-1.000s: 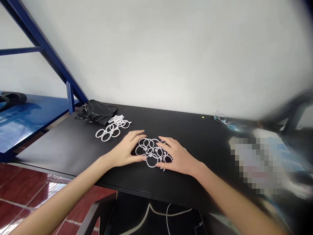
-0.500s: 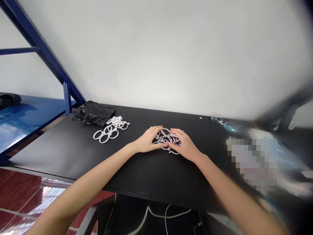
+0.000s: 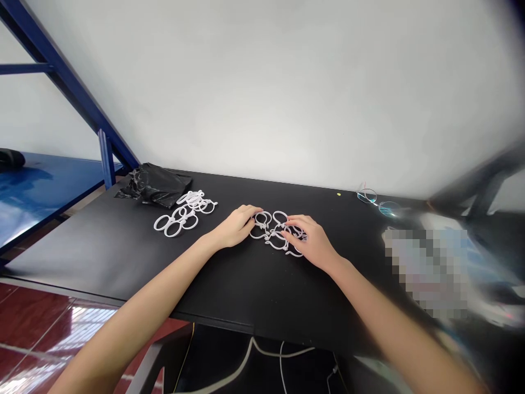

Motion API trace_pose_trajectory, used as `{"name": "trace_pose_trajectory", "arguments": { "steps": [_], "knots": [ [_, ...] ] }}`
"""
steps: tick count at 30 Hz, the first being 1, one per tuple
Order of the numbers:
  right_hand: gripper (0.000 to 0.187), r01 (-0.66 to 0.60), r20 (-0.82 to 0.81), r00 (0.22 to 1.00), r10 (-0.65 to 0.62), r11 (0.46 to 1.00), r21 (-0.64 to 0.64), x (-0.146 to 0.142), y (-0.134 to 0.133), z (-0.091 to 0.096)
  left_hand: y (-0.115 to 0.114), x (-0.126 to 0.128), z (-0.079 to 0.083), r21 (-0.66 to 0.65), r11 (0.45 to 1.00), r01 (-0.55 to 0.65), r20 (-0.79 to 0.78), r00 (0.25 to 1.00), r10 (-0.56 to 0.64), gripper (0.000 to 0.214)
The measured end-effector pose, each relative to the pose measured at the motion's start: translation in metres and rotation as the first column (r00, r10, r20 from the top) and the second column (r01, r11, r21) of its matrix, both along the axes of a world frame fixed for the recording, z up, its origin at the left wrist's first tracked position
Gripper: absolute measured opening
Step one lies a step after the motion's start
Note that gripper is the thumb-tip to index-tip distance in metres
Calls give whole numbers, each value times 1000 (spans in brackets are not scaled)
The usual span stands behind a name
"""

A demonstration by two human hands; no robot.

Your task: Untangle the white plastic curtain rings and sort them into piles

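A loose cluster of white plastic rings with small knobs, resembling shower curtain rings (image 3: 278, 241), lies on the black table in front of me. My left hand (image 3: 240, 225) rests at the cluster's left edge, thumb and fingers apart and fingertips against a ring there. Over the right part of the cluster is my right hand (image 3: 309, 238), its thumb and fingers spread and touching rings; the palm hides some of them. A second group of white rings (image 3: 174, 227) lies farther left, out of reach of both hands.
A crumpled black plastic bag (image 3: 153, 185) lies behind the left rings. Eyeglasses (image 3: 388, 208) sit at the back right, near a blurred-out packet (image 3: 426, 273). A white wall (image 3: 266, 93) rises behind the black table (image 3: 246, 290); a blue metal frame (image 3: 77, 96) stands left.
My left hand has moved left, away from my right hand. The cluster, gathered between both hands before, is now spread wider, with more rings showing. The view has shifted slightly.
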State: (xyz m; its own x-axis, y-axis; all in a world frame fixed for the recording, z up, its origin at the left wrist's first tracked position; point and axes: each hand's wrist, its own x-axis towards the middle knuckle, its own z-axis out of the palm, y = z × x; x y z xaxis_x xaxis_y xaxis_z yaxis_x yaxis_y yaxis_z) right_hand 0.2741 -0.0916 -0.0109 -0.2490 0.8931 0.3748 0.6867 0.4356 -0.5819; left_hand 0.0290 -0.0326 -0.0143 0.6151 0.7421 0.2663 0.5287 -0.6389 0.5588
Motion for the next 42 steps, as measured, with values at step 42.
{"name": "trace_pose_trajectory", "arguments": {
  "steps": [42],
  "knots": [
    [42, -127, 396, 912, 106, 991, 28, -9, -14, 12, -6, -1, 18, -110, 981, -160, 208, 961, 180, 15]
  ]
}}
